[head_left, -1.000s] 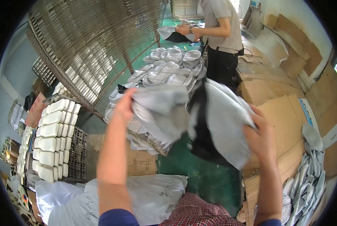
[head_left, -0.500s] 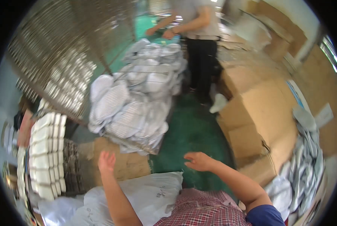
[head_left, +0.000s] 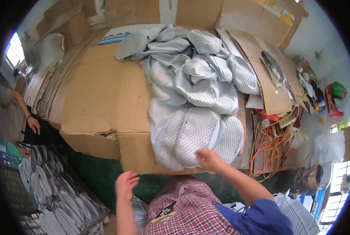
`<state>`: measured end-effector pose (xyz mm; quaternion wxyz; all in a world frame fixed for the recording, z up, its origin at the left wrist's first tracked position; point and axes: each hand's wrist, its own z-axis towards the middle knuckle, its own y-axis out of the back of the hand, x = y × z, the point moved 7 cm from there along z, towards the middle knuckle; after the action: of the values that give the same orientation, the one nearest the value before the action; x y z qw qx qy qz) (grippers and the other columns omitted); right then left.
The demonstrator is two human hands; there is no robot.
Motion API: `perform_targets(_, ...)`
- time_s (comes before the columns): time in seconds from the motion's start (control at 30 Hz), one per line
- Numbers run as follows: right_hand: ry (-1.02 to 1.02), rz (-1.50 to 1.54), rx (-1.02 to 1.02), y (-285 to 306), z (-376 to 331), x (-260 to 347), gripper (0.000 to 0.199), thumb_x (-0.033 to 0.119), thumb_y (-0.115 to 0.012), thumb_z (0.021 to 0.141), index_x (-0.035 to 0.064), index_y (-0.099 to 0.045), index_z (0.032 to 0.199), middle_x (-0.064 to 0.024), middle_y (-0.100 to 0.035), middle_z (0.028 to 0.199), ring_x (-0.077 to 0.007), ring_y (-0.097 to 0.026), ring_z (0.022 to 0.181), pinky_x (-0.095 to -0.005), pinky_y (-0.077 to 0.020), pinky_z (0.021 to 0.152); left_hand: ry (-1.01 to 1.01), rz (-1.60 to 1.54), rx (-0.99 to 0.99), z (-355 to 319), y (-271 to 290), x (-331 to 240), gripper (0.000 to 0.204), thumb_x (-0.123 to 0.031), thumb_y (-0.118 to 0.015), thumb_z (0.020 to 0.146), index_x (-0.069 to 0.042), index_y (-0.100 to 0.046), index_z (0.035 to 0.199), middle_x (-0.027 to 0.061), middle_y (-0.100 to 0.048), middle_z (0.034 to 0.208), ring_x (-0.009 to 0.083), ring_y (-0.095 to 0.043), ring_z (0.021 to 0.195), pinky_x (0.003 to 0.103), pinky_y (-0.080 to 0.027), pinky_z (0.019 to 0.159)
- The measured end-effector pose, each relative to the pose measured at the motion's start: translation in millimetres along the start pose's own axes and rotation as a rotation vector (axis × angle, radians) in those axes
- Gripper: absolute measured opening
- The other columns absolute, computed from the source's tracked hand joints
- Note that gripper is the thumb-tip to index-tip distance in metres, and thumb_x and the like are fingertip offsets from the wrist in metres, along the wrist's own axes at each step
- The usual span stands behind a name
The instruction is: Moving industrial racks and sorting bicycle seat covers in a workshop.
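Note:
Grey-white quilted fabric pieces (head_left: 198,135), rounded in outline and padded-looking, lie in a loose overlapping heap across the cardboard-covered table. My right hand (head_left: 208,159) is over the near edge of the closest piece, fingers loosely bent; whether they touch the cloth I cannot tell. Nothing shows in that hand. To the left, my left hand (head_left: 126,185) hangs in front of the table's near edge, its fingers partly stretched and holding nothing.
Brown cardboard (head_left: 100,90) covers the table. Orange and yellow cords (head_left: 267,150) hang tangled at its right. A person (head_left: 10,113) stands at the far left beside a rack of grey pieces (head_left: 61,196). A white sack (head_left: 298,213) lies at lower right.
My view has swung right, from the rack and floor to the cardboard-covered table. My right hand is now over the quilted heap; both hands remain without anything in them.

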<state>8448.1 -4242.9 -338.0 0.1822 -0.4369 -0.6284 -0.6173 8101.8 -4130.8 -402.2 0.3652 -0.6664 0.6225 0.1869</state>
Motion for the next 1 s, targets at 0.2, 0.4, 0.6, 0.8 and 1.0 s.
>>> perform_targets(0.2, -0.264, -0.124, -0.473, 103, -45, -179, 0.025, 0.018, -0.062, 0.074, -0.0026, -0.059, 0.089, -0.0153, -0.061, 0.076, -0.0206, -0.061, 0.069, -0.0292, -0.0484, 0.062, 0.304, 0.215, 0.259, 18, -205, 100, 0.049, -0.031, -0.06, 0.08, -0.004, -0.045, 0.117, 0.012, -0.054, 0.11, 0.0211, -0.052, 0.099, 0.038, -0.046, 0.079)
perform_targets(0.4, -1.051, 0.164, 0.098, 24, -114, -264, 0.06, 0.052, -0.061, 0.071, -0.0044, -0.058, 0.091, -0.0139, -0.061, 0.076, -0.0212, -0.06, 0.067, -0.033, -0.0487, 0.061, -0.211, -0.368, 0.31, -10, -238, -78, 0.048, -0.028, -0.048, 0.086, 0.001, -0.039, 0.123, 0.0139, -0.046, 0.123, 0.0287, -0.044, 0.113, 0.044, -0.034, 0.098)
perform_targets(0.6, -0.935, 0.981, -0.05, -25, -109, -233, 0.052, 0.034, -0.06, 0.079, -0.0026, -0.044, 0.113, -0.015, -0.054, 0.105, -0.0257, -0.057, 0.09, -0.0407, -0.0488, 0.074, -0.134, -0.367, 0.037, 47, -118, -19, 0.043, -0.025, -0.054, 0.084, -0.005, -0.043, 0.121, 0.0089, -0.048, 0.121, 0.0251, -0.047, 0.109, 0.041, -0.038, 0.091)
perform_targets(0.8, -0.574, 1.33, -0.669, 72, -98, -193, 0.05, 0.002, -0.05, 0.072, 0.0037, -0.041, 0.12, -0.0099, -0.049, 0.117, -0.0263, -0.047, 0.109, -0.0408, -0.0368, 0.095, 0.052, -0.127, -0.464, 64, -52, 120, 0.059, -0.036, -0.064, 0.076, -0.011, -0.038, 0.123, 0.0064, -0.038, 0.13, 0.0287, -0.034, 0.119, 0.056, -0.023, 0.095)
perform_targets(1.0, -0.183, 1.096, -0.436, 152, -79, -38, 0.047, 0.004, -0.051, 0.068, 0.0013, -0.046, 0.114, -0.0084, -0.056, 0.108, -0.0209, -0.055, 0.097, -0.0346, -0.0438, 0.085, 0.143, -0.421, -0.326, 112, -30, 144, 0.058, -0.033, -0.064, 0.075, -0.016, -0.037, 0.123, 0.0043, -0.034, 0.129, 0.0361, -0.033, 0.113, 0.056, -0.025, 0.087)
